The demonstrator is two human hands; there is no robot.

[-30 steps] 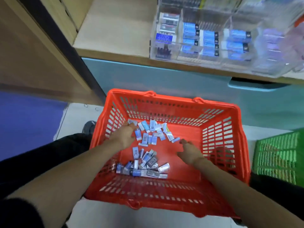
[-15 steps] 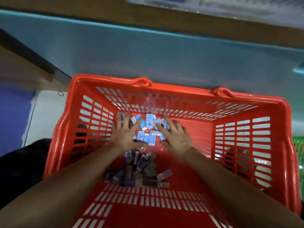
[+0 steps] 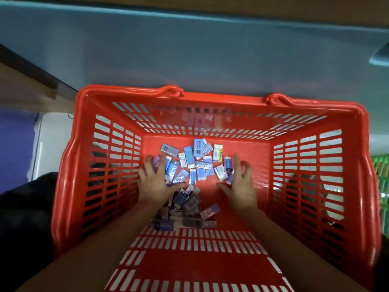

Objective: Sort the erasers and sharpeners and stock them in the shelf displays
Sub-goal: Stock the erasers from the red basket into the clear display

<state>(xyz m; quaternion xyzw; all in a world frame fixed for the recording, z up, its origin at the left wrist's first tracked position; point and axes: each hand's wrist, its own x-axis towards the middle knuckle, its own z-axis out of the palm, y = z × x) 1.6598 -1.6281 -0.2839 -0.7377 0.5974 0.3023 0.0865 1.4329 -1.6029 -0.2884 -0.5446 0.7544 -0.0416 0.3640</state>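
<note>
A red plastic basket (image 3: 69, 165) fills the view. On its floor lie several small wrapped erasers (image 3: 200, 163), blue and white, spread in a loose patch toward the far wall. A second, darker heap of erasers (image 3: 187, 209) lies nearer me. My left hand (image 3: 154, 182) rests flat on the left edge of the far patch, fingers spread. My right hand (image 3: 240, 184) sits at the patch's right edge, fingers apart and slightly curled, touching the nearest erasers. Neither hand grips anything.
Behind the basket rises a pale blue cabinet front (image 3: 189, 49) with a handle (image 3: 381, 55) at the far right. A green basket (image 3: 382, 182) shows at the right edge. White floor (image 3: 50, 140) and a dark trouser leg (image 3: 23, 218) lie to the left.
The camera has tilted down from the shelf display into the basket. Both hands came together on the far eraser patch, then spread apart to its left and right edges.
</note>
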